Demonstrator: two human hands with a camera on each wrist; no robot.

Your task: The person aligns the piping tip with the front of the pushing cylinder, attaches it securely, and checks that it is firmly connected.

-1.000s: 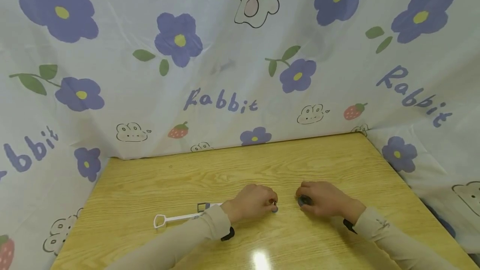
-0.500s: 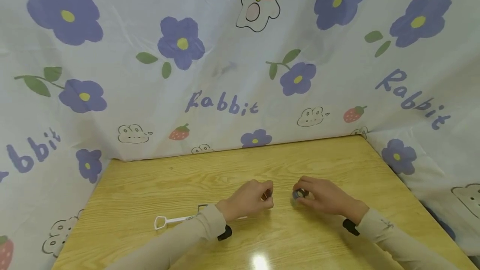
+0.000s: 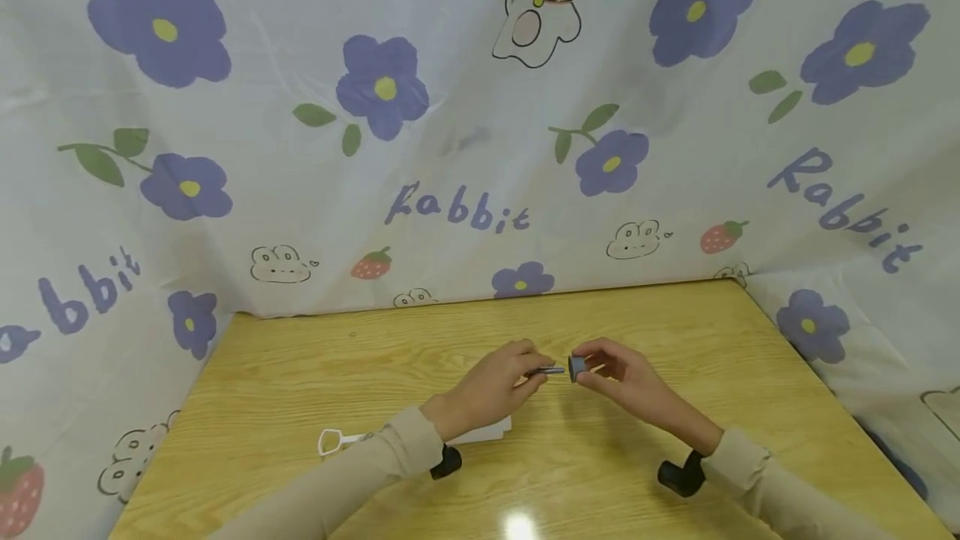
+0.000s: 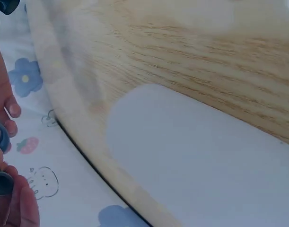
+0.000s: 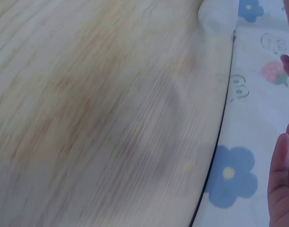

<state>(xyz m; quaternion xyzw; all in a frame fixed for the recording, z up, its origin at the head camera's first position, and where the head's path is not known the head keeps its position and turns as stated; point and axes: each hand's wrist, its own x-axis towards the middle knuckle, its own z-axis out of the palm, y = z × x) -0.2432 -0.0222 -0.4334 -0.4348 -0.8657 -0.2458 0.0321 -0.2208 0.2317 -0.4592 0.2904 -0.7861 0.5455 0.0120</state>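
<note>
The blue-gray ring [image 3: 577, 368], taken as reference, is pinched between the thumb and fingers of my right hand [image 3: 624, 379]. Just left of the ring, across a narrow gap, my left hand [image 3: 491, 390] pinches a dark round piece [image 4: 2, 183]; my two hands are apart. Nearer me and left of the ring, a white strip [image 3: 487, 432] lies on the wooden table [image 3: 600, 465]; farther left is a white looped handle [image 3: 345, 439], partly hidden by my left sleeve [image 3: 367, 473]. Beyond the ring hangs a patterned cloth [image 3: 465, 165].
</note>
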